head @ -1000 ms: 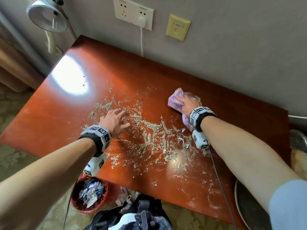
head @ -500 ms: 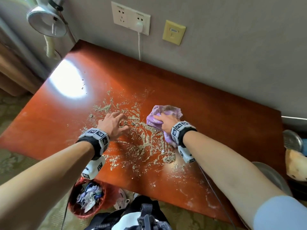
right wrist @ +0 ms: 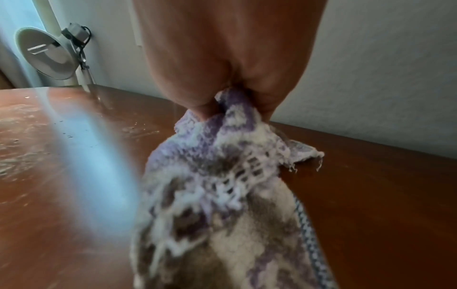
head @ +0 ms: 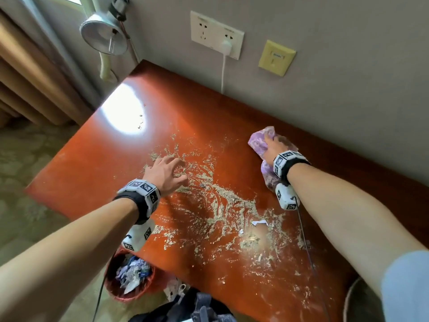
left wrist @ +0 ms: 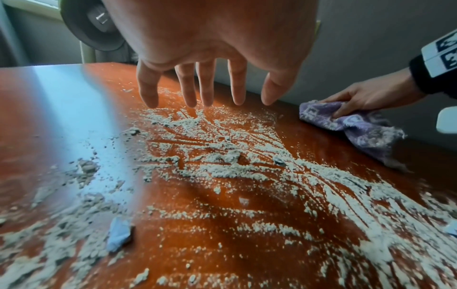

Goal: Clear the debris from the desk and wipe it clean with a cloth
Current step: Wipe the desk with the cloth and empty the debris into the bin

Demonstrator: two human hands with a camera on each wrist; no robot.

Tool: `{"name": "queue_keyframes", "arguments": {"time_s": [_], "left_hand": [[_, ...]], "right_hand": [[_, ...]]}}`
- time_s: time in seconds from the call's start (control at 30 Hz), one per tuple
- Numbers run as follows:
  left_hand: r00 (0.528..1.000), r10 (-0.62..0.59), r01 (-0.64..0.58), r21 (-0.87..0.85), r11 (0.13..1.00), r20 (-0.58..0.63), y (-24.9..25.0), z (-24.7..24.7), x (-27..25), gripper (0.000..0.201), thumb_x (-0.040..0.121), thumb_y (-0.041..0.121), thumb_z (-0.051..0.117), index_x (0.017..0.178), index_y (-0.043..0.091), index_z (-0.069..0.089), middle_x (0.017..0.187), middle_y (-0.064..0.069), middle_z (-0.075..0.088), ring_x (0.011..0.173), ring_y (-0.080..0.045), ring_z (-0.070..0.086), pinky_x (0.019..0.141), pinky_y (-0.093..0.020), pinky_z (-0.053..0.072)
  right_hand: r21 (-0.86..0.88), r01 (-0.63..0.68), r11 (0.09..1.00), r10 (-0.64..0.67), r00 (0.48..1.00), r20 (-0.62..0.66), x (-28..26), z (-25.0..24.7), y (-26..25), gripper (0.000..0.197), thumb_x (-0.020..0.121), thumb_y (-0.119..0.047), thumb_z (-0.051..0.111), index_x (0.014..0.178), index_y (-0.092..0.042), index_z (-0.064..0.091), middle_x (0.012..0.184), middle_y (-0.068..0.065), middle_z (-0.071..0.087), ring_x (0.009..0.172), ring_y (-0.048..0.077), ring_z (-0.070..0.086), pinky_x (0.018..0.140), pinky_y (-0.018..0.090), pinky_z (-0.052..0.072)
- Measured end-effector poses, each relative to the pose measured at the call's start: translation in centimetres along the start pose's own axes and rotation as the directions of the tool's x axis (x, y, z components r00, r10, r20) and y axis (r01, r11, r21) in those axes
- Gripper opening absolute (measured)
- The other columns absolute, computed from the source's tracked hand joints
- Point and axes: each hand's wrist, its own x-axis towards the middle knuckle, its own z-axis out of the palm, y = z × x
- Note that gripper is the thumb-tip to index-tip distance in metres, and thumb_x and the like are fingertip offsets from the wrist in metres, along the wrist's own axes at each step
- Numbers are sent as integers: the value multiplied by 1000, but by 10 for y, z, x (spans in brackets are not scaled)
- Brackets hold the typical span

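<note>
Pale gritty debris and small paper scraps cover the middle of the red-brown desk. My left hand hovers at the debris's left edge, fingers spread and straight, holding nothing; in the left wrist view its fingertips hang just above the debris. My right hand grips a bunched purple patterned cloth on the desk near the back wall, right of the debris. In the right wrist view the cloth trails back from the right hand across the wood.
A red waste bin with crumpled paper stands on the floor below the desk's front left edge. A desk lamp hangs over the back left corner. A white cable drops from the wall socket behind the desk.
Half a second ago my right hand had swept the cloth left into the debris; now it is back at the right near the wall. My left hand has stayed in place.
</note>
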Motion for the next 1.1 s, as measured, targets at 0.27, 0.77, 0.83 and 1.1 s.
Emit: {"name": "queue_keyframes", "arguments": {"time_s": [0.27,0.77,0.83,1.1], "left_hand": [[995,-98,98,-19,995,-22,-17,-4,-1,47,90,59,50,132,38,46,154,-2,32,140,-23,29,107,-60,35],[991,-122,120,-26,992,-62,-70,-14,-54,47,91,59,47,133,38,45,152,0,34,137,-19,32,106,-54,38],[991,-110,108,-35,994,-74,-82,-14,-66,45,91,58,47,132,39,46,151,2,34,137,-19,32,107,-52,37],[996,-42,44,26,999,-78,-132,-29,-93,45,91,59,47,131,39,47,149,3,38,136,-19,33,102,-49,41]], "right_hand": [[37,50,998,-52,997,53,26,-3,-58,76,99,-13,43,156,-27,-6,163,14,-8,142,46,28,113,55,30],[-56,363,930,-345,917,201,-68,23,-134,74,91,7,41,155,-27,22,163,8,12,142,36,31,113,47,33],[-18,365,931,-352,910,220,-86,28,-137,67,93,8,38,152,-22,30,162,10,16,136,36,39,106,42,41],[103,95,990,-92,995,-31,-121,6,-150,70,93,0,43,154,-29,28,158,8,31,134,36,43,106,36,38]]}}
